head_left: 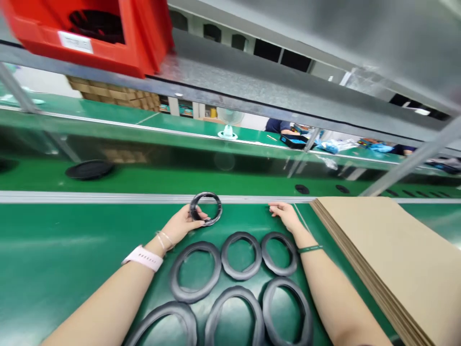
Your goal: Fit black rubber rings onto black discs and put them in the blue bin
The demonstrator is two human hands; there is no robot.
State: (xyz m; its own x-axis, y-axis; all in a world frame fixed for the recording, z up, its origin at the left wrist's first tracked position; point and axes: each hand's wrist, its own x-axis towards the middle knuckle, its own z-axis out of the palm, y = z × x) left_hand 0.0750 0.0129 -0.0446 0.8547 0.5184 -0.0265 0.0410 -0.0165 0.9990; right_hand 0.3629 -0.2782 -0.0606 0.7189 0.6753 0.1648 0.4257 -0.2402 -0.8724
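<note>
My left hand point(189, 221) is raised near the table's far rail, with thumb and fingers gripping a glossy black ring point(217, 204) by its left side. The ring is tilted up, and light glints along its rim. Over the green tabletop to the right, my right hand point(286, 216) has loosely bent fingers, the index stretched out to the left, and nothing visible in them. Between my forearms lie several larger, matte dark-grey padded rings in two rows, among them a back-row ring point(225, 259) and a front-row ring point(212, 317). The nearest ones run past the lower frame edge.
A stack of brown cardboard sheets point(392, 240) lies at right. Beyond the metal rail point(108, 197), a green strip point(173, 185) carries a flat black round piece point(89, 169) and small dark discs. A red bin point(140, 43) sits on the overhead shelf point(234, 72). Co-workers' arms show farther back.
</note>
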